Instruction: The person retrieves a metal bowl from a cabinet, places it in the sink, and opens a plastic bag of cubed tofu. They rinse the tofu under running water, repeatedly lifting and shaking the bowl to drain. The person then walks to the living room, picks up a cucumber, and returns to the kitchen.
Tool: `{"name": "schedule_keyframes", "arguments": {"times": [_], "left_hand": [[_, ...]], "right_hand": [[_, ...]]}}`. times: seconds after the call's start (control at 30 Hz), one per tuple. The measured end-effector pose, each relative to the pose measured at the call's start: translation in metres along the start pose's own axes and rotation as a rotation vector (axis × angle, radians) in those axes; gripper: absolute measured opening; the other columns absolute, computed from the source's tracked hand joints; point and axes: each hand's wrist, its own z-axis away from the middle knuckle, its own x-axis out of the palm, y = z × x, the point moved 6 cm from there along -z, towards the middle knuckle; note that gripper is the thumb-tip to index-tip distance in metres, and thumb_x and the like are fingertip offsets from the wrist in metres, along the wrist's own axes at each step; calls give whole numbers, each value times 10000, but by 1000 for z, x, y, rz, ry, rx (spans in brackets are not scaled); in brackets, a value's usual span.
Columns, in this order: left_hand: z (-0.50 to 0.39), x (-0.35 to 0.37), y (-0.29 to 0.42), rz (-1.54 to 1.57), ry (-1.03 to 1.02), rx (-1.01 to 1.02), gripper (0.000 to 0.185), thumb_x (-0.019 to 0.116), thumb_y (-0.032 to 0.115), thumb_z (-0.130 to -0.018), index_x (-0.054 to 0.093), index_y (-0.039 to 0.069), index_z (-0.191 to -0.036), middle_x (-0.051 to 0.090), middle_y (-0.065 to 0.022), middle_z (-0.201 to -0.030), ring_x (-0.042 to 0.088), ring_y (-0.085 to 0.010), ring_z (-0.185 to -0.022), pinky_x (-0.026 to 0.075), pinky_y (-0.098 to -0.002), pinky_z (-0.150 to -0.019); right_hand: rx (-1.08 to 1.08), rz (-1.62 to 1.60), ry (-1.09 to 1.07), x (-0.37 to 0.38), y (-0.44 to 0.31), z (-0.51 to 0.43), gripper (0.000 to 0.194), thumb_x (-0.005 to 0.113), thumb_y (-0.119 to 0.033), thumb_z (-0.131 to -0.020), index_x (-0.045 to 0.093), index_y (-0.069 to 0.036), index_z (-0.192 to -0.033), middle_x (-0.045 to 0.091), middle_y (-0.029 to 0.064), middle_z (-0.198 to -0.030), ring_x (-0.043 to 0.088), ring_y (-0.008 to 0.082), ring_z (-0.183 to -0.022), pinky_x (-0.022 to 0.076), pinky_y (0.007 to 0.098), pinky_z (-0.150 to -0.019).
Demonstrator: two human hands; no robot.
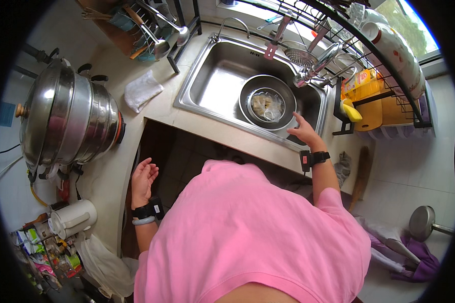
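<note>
My right hand [305, 130] reaches over the front edge of the stainless steel sink [220, 64], fingers apart and holding nothing. Just left of its fingertips stands a round metal basin [246, 92] in the sink. A smaller bowl [252, 110] sits inside the basin, with pale pieces [262, 101] and what looks like clear plastic in it. My left hand [145, 178] hangs beside the counter edge at the left, palm turned up, fingers slightly curled, with nothing in it. Both wrists wear black straps with small boxes.
A large steamer pot [68, 117] stands left, near a white cloth [142, 91] and an electric kettle [74, 217]. A gooseneck tap [233, 21] and a chrome faucet [318, 64] rise behind the sink. A black dish rack [383, 57] holding bowls overhangs the right side.
</note>
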Motion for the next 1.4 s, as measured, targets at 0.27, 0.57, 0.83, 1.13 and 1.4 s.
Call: {"name": "schedule_keyframes", "arguments": {"times": [0.27,0.57,0.83,1.13,1.4], "left_hand": [[-8,27,-2,-4,-38,-18,241,456,139,-872,475,42,-1091,551,-55,-888,547,-139,-803,464,-267,-742],[-5,43,-1,-11,-4,-32,227,451,131,-873,491,42,-1078,553,-49,-876,543,-128,-790,461,-252,-726],[3,41,-3,0,1,-22,242,458,141,-872,480,51,-1095,554,-55,-885,545,-140,-807,460,-268,-747],[8,30,-6,14,52,-26,239,458,135,-870,483,47,-1091,549,-59,-890,542,-145,-814,458,-273,-753],[17,31,-12,-5,115,-62,226,446,130,-874,485,39,-1077,548,-53,-873,544,-140,-790,461,-264,-732]], "right_hand": [[65,-20,-163,2,19,2,531,580,-250,-741,443,44,-1161,501,195,-1137,500,266,-1036,393,309,-870],[30,0,-207,-4,30,-15,471,556,-243,-753,487,56,-1111,544,195,-1069,532,259,-985,403,307,-851],[35,22,-254,3,24,-37,455,535,-239,-765,486,36,-1123,569,136,-1008,546,205,-905,426,287,-788],[263,-194,-281,8,20,-44,459,531,-261,-783,461,17,-1141,538,133,-1060,552,228,-889,451,335,-762],[719,-620,-150,39,111,-113,422,452,-205,-835,365,33,-1173,426,231,-1103,549,311,-870,490,372,-686]]}}
